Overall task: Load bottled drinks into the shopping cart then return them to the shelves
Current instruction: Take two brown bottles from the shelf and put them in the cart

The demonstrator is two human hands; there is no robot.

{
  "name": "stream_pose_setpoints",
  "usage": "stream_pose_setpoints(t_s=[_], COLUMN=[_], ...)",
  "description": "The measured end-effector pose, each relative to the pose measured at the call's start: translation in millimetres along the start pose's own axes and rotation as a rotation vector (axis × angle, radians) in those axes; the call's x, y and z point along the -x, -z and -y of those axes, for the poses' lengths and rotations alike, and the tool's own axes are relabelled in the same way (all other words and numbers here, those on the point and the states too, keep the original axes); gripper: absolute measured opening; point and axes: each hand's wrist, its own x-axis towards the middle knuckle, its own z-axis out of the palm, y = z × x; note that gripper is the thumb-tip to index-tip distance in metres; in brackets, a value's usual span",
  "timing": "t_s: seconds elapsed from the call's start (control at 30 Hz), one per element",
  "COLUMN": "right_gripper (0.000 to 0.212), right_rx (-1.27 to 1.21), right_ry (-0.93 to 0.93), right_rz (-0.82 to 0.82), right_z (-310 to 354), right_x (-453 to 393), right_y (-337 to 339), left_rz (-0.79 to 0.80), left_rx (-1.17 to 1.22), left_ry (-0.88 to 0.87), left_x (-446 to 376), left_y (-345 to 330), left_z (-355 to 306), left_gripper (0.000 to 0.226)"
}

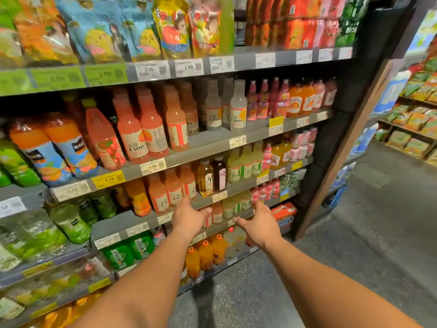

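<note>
Here, both empty hands [222, 221] face pink-juice bottles [173, 192].

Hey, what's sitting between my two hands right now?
In the head view, pale pink labelled bottles on the shelf show between the left hand and right hand.

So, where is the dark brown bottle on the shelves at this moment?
In the head view, the dark brown bottle stands mid-frame, third shelf down, between an amber bottle and pale yellow bottles, above the left hand.
</note>
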Motion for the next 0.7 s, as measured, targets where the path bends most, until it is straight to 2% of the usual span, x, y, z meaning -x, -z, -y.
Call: stream_pose_setpoints(t_s=[0.37,0.5,0.53,0.67,0.7], right_gripper=[0.081,0.081,0.076,0.030,0.026], right_rx=[0.011,0.003,-0.002,-0.088,-0.103], right_ry=[0.051,0.057,0.062,0.080,0.121], right_rz=[0.228,0.329,0.354,0.405,0.387], right_z=[-3.1,-7.2,-8.0,-16.0,-18.1], right_x=[-169.5,-241.2,-259.0,-311.3,-319.5], right_y=[-36.5,-55.2,-61.5,-84.7,-89.7], left_rz=[-0.056,-0.057,-0.065,-0.131,-0.163], left_rx=[0.005,0.003,0.009,0.005,0.012], left_ry=[0.218,0.356,0.382,0.392,0.388], left_x=[-111.5,-153.6,-165.4,-209.6,-218.0], left_y=[-60.0,-98.6,-109.0,-143.4,-149.9], left_z=[-2.6,-12.6,-15.3,-21.3,-21.4], left_gripper=[0.088,0.077,0.072,0.035,0.035])
